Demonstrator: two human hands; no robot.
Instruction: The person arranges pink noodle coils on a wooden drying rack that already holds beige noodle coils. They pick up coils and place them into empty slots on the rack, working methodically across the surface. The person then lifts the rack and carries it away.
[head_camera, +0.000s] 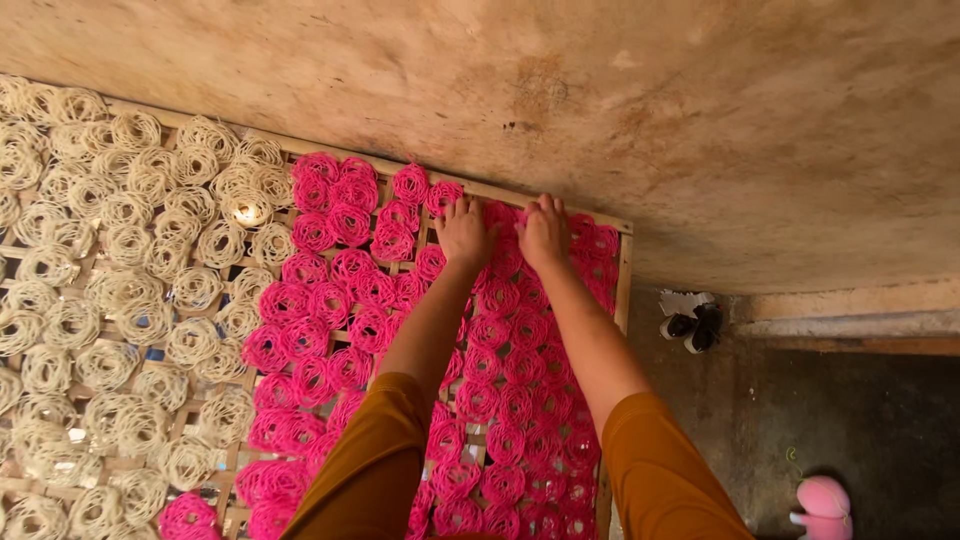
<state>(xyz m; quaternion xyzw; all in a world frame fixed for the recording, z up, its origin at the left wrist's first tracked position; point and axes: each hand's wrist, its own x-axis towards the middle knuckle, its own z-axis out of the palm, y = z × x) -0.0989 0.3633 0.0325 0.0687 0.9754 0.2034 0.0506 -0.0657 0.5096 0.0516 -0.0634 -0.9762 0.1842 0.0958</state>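
Both hands, left hand (465, 235) and right hand (543, 232), lie fingers-down on pink noodle coils (500, 350) filling the bamboo rack (625, 270); pinching or just pressing, can't tell.

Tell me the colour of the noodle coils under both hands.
Bright pink coils, seen in the head view; the left hand and right hand rest on them.

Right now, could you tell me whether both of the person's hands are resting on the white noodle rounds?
No, the left hand and right hand both press on the pink noodle rounds, while the white noodle rounds lie untouched further left.
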